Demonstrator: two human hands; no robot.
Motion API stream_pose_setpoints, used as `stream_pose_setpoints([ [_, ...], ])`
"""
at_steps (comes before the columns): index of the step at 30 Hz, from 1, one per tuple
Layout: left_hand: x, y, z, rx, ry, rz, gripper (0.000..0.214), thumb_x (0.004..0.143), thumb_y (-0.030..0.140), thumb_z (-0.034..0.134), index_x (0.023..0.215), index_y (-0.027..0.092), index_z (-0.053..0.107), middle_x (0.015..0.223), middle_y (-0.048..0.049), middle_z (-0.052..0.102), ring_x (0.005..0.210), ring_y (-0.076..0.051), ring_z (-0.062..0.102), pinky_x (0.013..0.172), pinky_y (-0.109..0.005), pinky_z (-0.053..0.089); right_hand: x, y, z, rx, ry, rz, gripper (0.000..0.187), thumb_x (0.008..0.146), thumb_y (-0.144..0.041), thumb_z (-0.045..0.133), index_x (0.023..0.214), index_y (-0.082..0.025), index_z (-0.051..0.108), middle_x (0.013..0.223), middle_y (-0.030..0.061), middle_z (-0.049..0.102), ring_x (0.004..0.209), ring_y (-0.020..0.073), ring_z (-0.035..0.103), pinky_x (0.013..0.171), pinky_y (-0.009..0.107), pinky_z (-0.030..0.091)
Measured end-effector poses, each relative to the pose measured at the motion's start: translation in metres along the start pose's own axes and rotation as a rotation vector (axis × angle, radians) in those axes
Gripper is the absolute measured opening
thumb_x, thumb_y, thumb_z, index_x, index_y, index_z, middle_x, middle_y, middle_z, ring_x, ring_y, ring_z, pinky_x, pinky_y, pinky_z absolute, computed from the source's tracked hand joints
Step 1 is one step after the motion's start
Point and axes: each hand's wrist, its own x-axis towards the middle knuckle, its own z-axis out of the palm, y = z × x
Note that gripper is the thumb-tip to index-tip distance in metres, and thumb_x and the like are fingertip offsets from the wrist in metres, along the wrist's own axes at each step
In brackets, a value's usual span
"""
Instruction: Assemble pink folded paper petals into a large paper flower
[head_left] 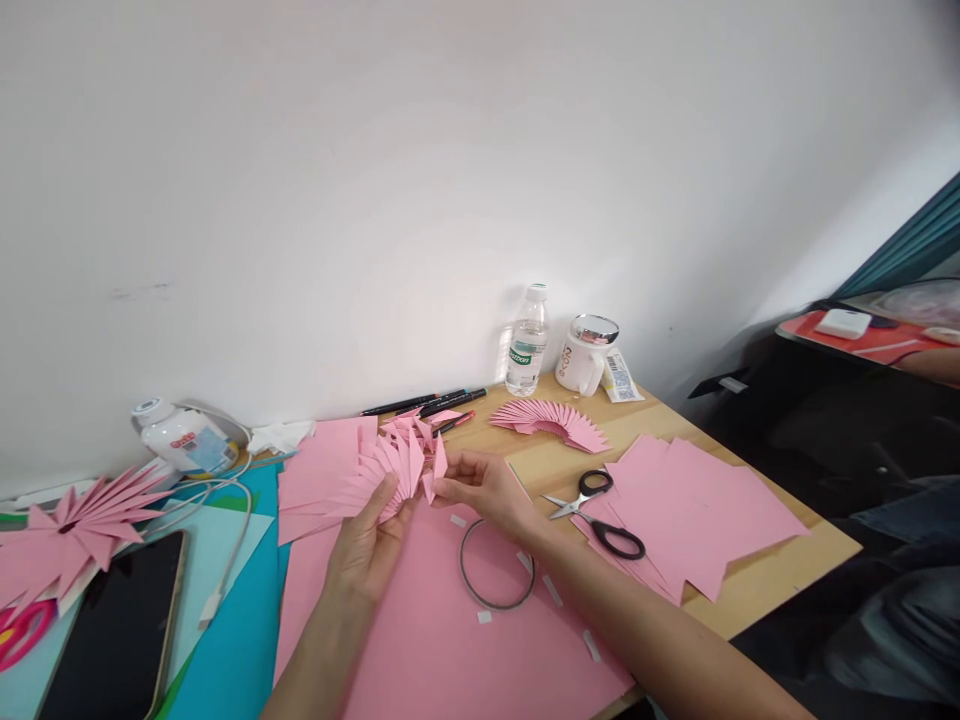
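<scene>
The folded pink paper fan (pixel 401 460) sits just left of the middle of the frame, held up slightly above a large pink sheet (pixel 450 650) on the table (pixel 787 560). It lies directly between the two hands. Its row of pointed folds curves from lower left, up over the top and down to the right, so its long line runs roughly across the picture. The left hand (pixel 367 545) comes up from the lower edge, fingers spread and raised, and cups the left and lower part of the fan from beneath. The right hand (pixel 484 485) reaches in from the lower right and pinches the last fold at the fan's right end between thumb and fingertips. Both hands touch it, and the left has more of it in its grip. Just below the right hand lies a thin ring (pixel 496 565) on the pink sheet, with small white strips (pixel 553 590) scattered near it. Scissors (pixel 600 515) rest to the right, partly on a stack of pink squares (pixel 697 510), and a second fan (pixel 551 420) lies flat behind them. The left palm covers the lower folds, so I cannot tell how the pieces join there. Whether the ring is wire or tape is hard to make out. A dark phone (pixel 120 630) at lower left is cut off by the frame edge.
</scene>
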Motion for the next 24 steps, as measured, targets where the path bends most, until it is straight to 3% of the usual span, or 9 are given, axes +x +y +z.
stream_pose_setpoints([
  [16,-0.003,-0.005,0.002,0.028,-0.022,0.012,0.053,0.078,-0.006,0.053,0.125,0.02,0.054,0.112,-0.0105,0.068,0.096,-0.023,0.066,0.086,-0.033,0.055,-0.003,-0.007,0.009,0.014,0.1,-0.028,0.039,0.056,-0.049,0.076,0.074,-0.017,0.064,0.07,0.0007,0.066,0.069,0.0148,0.062,0.075,0.033,0.052],
  [24,-0.003,-0.007,0.003,0.101,-0.052,0.04,0.046,0.079,-0.006,0.052,0.119,0.016,0.058,0.109,-0.0116,0.069,0.095,-0.023,0.067,0.083,-0.034,0.056,0.0,0.0,0.012,0.047,0.149,-0.045,0.036,0.058,-0.045,0.077,0.074,-0.017,0.061,0.065,0.0001,0.063,0.065,0.0152,0.062,0.073,0.035,0.054],
])
